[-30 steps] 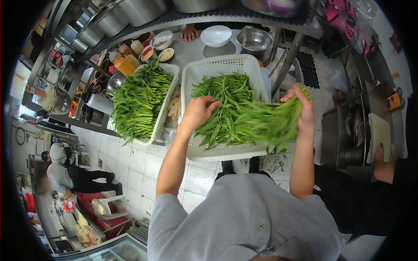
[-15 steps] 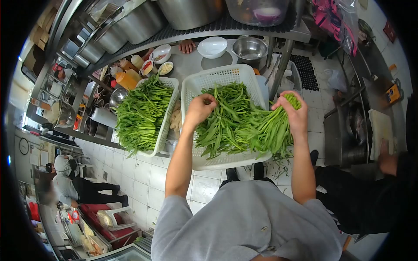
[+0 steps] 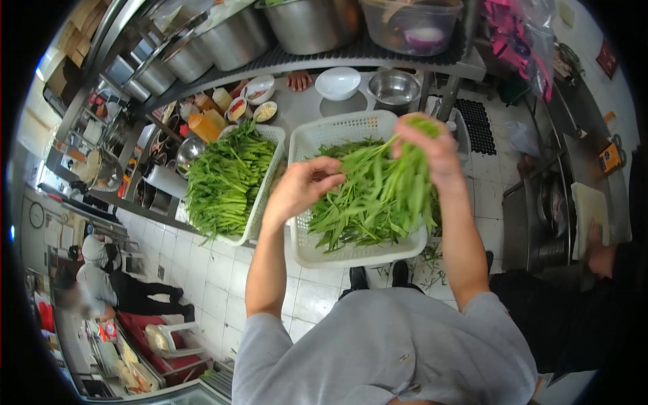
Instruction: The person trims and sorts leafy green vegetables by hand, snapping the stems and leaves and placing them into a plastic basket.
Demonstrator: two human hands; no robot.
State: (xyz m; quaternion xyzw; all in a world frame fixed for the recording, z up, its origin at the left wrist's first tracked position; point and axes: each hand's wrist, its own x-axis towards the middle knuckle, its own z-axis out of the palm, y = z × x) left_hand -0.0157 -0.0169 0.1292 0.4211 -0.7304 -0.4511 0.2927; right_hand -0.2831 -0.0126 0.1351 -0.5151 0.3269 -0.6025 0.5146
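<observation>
A grey metal worktop (image 3: 302, 108) carries two white perforated plastic baskets, and both reach its near edge. In the left basket (image 3: 262, 196) long green leafy stems (image 3: 233, 179) lie packed together; in the right basket (image 3: 368, 256) loose green leaves (image 3: 344, 226) spread over the middle, with the near rim bare. Above this basket's right side, the person's right hand (image 3: 432, 150) closes firmly round a bunch of green leafy stems (image 3: 405, 175), cut ends up and leaves hanging towards the pile. The left hand (image 3: 305, 187) is loosely curled over the basket's left rim, thumb near the fingers; whether it pinches a leaf I cannot tell. Towards the worktop's far edge stand a white oval bowl (image 3: 338, 84) and, by the right corner, a round stainless steel bowl (image 3: 393, 88); another person's hand (image 3: 299, 81) rests at that edge. Small white bowls of chopped ingredients (image 3: 265, 111) and orange squeeze bottles (image 3: 204, 126) crowd the far left corner. A steel shelf with black ribbed matting (image 3: 324, 58) crosses above, bearing large steel pots (image 3: 307, 27) and a clear plastic tub (image 3: 412, 30). White floor tiles (image 3: 219, 277) surround the worktop. To the left a person in grey and black (image 3: 101, 283) bends near a white plastic chair (image 3: 177, 337); to the right a black-clothed person's hand (image 3: 597, 250) meets a pale cutting board (image 3: 588, 219).
</observation>
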